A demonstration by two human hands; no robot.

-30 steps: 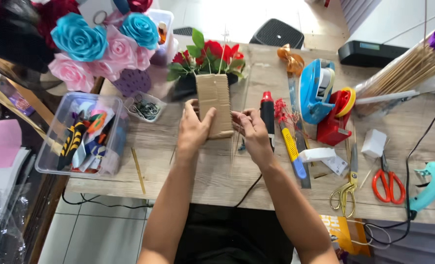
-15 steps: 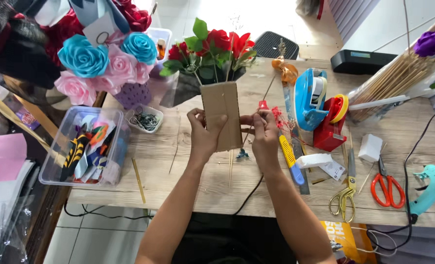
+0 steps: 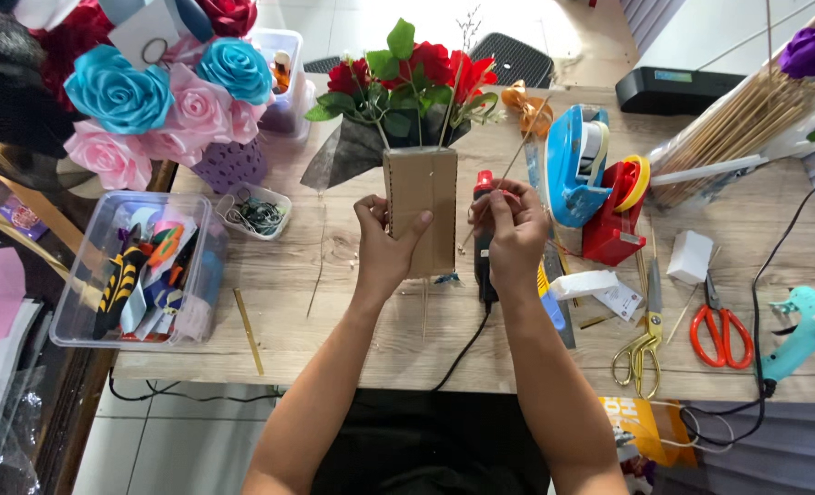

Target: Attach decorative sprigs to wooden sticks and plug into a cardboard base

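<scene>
The left hand (image 3: 385, 246) grips a brown cardboard piece (image 3: 421, 206) at centre frame, thumb across its face, holding it upright on the wooden table (image 3: 352, 339). The right hand (image 3: 516, 236) pinches a thin stick (image 3: 517, 151) that runs toward the upper right. The cardboard looks light and stiff but creasable; hold it at its side edges. Red flowers (image 3: 407, 73) stand behind it.
</scene>
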